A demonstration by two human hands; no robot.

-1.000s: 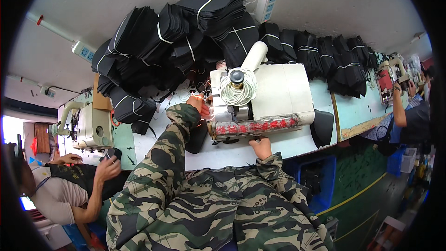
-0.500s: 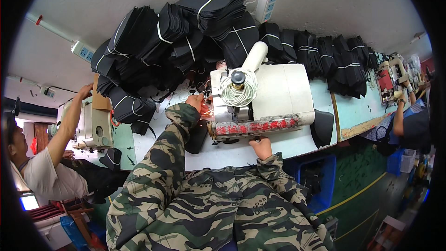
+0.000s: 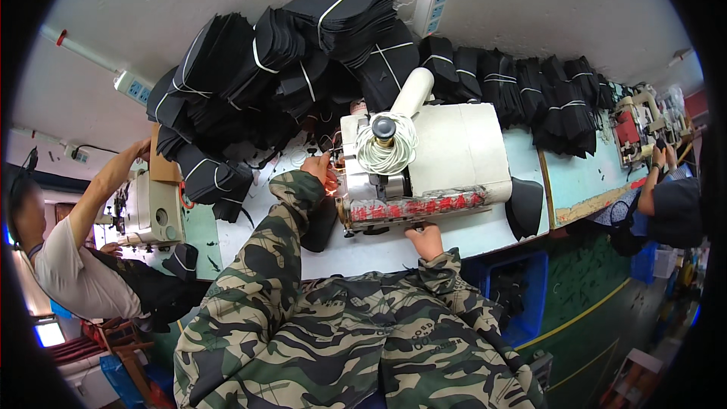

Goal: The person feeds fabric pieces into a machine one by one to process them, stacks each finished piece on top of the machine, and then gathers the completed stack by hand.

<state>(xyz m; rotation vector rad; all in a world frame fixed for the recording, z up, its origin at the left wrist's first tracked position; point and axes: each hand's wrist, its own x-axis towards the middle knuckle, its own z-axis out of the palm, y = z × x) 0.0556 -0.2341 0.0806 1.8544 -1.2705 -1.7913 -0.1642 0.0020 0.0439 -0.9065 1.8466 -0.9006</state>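
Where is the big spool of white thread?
In the head view, the spool of white thread sits on top of the white sewing machine, near the middle of the table. The person's left hand is just to its left, with black bundles piled behind.

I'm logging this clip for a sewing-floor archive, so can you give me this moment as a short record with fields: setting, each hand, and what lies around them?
Setting: white worktable with a white industrial sewing machine
Left hand: at the machine's left end, by the needle area; any grip is unclear
Right hand: resting at the machine's front edge, beneath its red-marked strip
On the machine: cone of white thread
Behind: tied bundles of black fabric pieces
Front right: blue plastic crate
Others: a person in a white shirt at a neighbouring machine
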